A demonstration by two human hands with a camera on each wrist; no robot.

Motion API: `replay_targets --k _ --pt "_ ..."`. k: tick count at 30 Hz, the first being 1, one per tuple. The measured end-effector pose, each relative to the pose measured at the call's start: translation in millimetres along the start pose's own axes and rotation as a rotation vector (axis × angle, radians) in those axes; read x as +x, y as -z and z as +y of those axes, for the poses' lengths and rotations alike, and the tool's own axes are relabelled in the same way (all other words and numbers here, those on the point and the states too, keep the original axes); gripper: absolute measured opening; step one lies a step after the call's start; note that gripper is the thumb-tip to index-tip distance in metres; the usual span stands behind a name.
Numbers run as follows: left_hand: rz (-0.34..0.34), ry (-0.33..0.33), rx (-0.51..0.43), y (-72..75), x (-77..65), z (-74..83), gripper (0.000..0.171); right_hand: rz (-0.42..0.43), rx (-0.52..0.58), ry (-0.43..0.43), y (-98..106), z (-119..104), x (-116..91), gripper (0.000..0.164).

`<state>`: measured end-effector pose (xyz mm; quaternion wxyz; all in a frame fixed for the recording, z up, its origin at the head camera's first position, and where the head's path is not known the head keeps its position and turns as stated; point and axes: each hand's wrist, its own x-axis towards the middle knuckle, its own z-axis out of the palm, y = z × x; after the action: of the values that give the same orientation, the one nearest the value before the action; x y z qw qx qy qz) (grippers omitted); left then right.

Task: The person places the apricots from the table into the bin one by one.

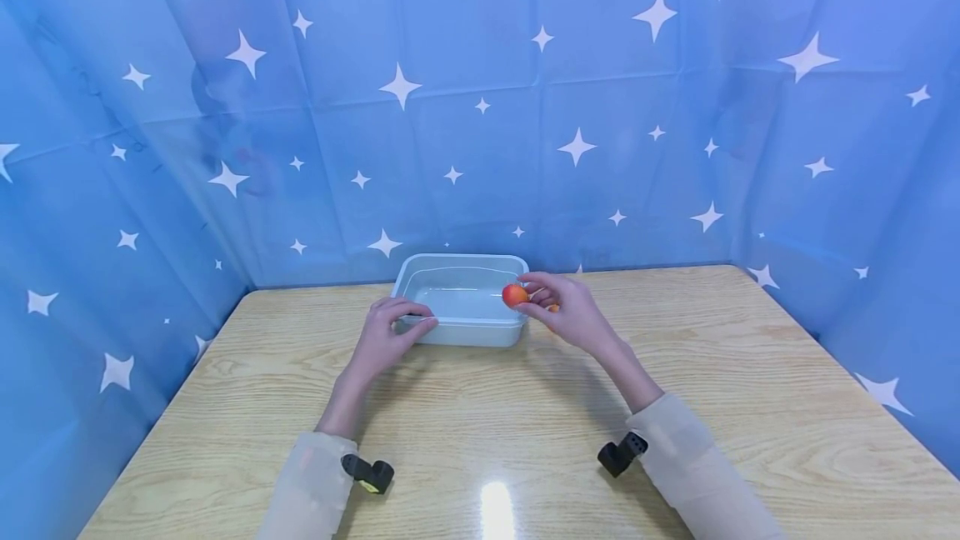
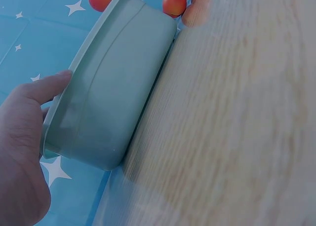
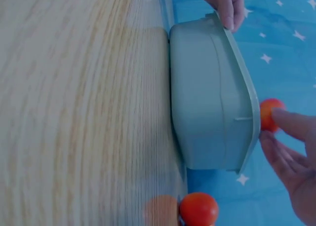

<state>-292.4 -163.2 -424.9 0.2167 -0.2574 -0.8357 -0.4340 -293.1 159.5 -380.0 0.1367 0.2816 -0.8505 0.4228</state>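
Curtain (image 1: 480,23), blue with white stars: hung beyond both hands, perhaps to screen off the surroundings.

Table (image 1: 465,423), wood-grained: spread beneath both hands, a flat support.

Tub (image 1: 472,333), pale blue-green, rectangular: upright on the table between the two hands, mouth facing up, presumably so that either hand reaches its rim easily.

Sleeves (image 1: 697,473), pale, two: on the forearms, behind the hands.

Left hand (image 1: 386,336): gripping the tub's rim at the near left, thumb on the near side, fingers over the edge; probably a steadying hold against sliding.

Right hand (image 1: 566,311): raised at the tub's right end, thumb and fingertips pinching one fruit; the fingertip hold seems chosen to leave most of its skin exposed.

Wrist cameras (image 1: 622,453), black, two: one behind each hand, apparently set there to watch its work.

Held fruit (image 1: 513,295), round, red-orange: at the right fingertips, just above the rim; contact with the rim cannot be told.

Loose fruit (image 3: 198,209), at least two, similar: on the table below the right hand, beside the tub, seemingly within its easy reach.
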Motion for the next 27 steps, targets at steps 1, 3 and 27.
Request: replay_targets --k 1,3,27 --pt "0.001 -0.001 0.0 0.0 0.0 0.0 0.01 -0.001 -0.001 0.0 0 0 0 0.041" --pt "0.002 -0.001 0.003 0.0 0.0 0.1 0.01 -0.001 -0.003 0.001 0 0 0 0.04" --pt "-0.007 0.007 0.002 -0.1 0.0 1.3 0.01 0.02 0.015 -0.049 17 5 -5 0.037"
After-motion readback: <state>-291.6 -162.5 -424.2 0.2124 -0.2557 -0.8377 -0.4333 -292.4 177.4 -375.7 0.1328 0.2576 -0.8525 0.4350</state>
